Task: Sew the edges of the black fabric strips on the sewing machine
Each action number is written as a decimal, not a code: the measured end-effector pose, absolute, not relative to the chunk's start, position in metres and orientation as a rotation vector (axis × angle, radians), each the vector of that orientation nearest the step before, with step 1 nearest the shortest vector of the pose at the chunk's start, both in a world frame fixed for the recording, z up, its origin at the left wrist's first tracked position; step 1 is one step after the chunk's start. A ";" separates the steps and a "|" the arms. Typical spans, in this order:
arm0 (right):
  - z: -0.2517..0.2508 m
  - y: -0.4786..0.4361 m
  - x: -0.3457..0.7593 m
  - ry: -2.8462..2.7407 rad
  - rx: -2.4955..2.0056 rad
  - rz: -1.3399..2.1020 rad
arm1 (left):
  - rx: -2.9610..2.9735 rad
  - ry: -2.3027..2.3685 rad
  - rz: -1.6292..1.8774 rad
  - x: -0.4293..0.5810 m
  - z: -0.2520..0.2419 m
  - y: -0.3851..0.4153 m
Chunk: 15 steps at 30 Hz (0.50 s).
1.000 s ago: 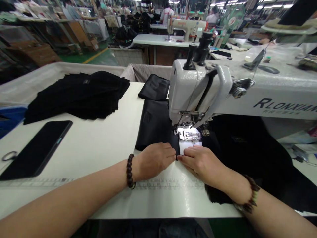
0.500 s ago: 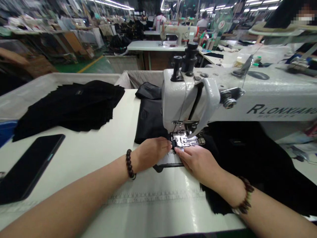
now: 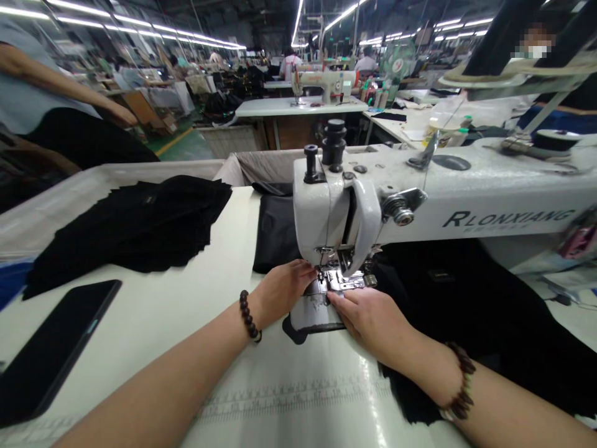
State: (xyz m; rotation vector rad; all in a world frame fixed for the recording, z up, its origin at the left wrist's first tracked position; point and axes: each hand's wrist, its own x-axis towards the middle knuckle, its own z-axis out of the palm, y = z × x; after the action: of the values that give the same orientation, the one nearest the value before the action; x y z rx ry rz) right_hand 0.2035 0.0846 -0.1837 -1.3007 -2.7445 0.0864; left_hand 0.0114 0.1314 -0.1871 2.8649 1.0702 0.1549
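Note:
My left hand [image 3: 281, 290] lies just left of the presser foot [image 3: 344, 280] of a white sewing machine [image 3: 420, 186]. Its fingers are pressed together, with their tips by the needle. On the front right of the foot is my right hand [image 3: 379, 318], thumb and fingers close together at the metal needle plate [image 3: 314, 316]. Whatever either hand pinches is too small or hidden to make out. Smooth black material [image 3: 276, 233] lies behind my left hand. A large black fabric [image 3: 448, 298] with a small label spreads under the machine arm, beside my right hand.
A stack of black fabric pieces [image 3: 135, 224] lies at the left, against a pale bin [image 3: 177, 169]. Nearer me is a black phone [image 3: 58, 348]. A printed ruler [image 3: 298, 398] runs along the table front. A person's arm [image 3: 69, 87] is beyond the bin.
The view has tilted up a little. The small black piece between my hands at the foot no longer shows, and more of the plate is bare. A person has come into view at left.

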 end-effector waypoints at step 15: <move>-0.215 0.090 0.203 -2.608 -1.158 -0.015 | 2.955 1.128 0.196 0.006 -0.207 0.134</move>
State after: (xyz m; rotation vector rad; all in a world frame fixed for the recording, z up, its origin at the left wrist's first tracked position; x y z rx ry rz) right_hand 0.2027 0.0895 -0.2151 -1.1578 -2.6075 -0.0146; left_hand 0.0063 0.1337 -0.2074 2.9551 1.1277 0.1955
